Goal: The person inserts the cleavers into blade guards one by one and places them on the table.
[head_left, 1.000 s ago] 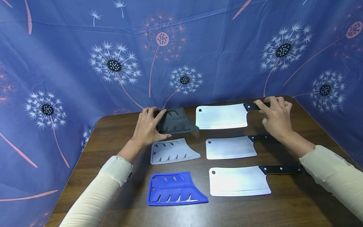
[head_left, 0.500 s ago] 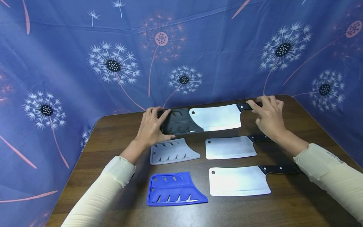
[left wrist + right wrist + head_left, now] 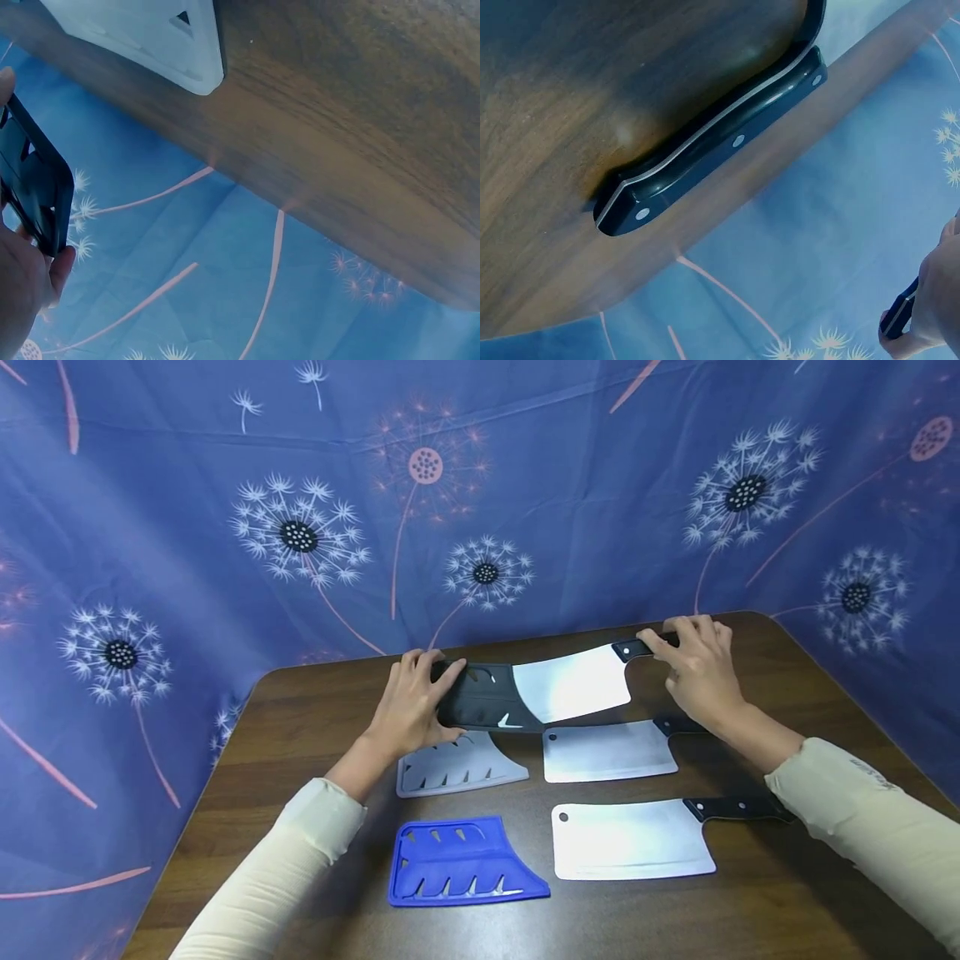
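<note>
My left hand grips the closed end of a black blade guard, thumb at its lower edge and fingers along the top. Into the guard's curved mouth runs the blade of a cleaver, its front part hidden inside. My right hand holds that cleaver's black handle, and the blade tilts up toward the right. Guard and cleaver overlap the grey blade guard and the top of the middle cleaver in the head view. In the left wrist view the black guard shows between thumb and fingers.
A blue blade guard lies at the front, left of another cleaver with a riveted black handle. All rest on a brown wooden table. A blue dandelion-print cloth hangs behind its far edge.
The right hand has moved left, and the cleaver's blade has slid into the black guard. Both have come up and toward the person, with the left hand shifting slightly right.
</note>
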A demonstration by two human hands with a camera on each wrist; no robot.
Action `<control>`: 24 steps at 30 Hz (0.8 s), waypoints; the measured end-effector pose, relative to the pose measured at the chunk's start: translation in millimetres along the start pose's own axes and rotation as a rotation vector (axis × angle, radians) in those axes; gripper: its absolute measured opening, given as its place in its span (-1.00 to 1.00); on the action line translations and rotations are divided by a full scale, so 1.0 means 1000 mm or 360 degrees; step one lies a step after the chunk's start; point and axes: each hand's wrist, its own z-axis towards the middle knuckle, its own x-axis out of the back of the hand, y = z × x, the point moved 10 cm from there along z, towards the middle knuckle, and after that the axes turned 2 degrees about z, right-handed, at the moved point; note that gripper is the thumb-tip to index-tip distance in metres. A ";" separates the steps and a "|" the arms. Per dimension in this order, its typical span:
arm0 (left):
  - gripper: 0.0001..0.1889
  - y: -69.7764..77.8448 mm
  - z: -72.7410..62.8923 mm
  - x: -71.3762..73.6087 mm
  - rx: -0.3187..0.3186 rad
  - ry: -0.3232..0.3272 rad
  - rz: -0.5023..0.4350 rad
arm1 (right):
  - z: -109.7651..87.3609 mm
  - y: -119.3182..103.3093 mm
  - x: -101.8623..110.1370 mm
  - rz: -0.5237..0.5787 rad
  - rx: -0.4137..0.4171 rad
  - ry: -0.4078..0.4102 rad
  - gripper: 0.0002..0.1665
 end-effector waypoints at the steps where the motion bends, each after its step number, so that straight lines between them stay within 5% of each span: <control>1: 0.11 0.000 0.000 0.000 -0.0001 0.0001 0.0006 | 0.000 0.001 -0.001 -0.0009 -0.0016 -0.0011 -0.05; 11: 0.11 0.001 0.004 0.002 0.0018 -0.0036 0.0071 | -0.003 0.009 -0.003 -0.0081 -0.0110 -0.0067 -0.06; 24: 0.06 0.000 0.010 0.008 0.0075 0.0065 0.0049 | -0.005 0.013 0.006 -0.0049 -0.0176 -0.0039 -0.10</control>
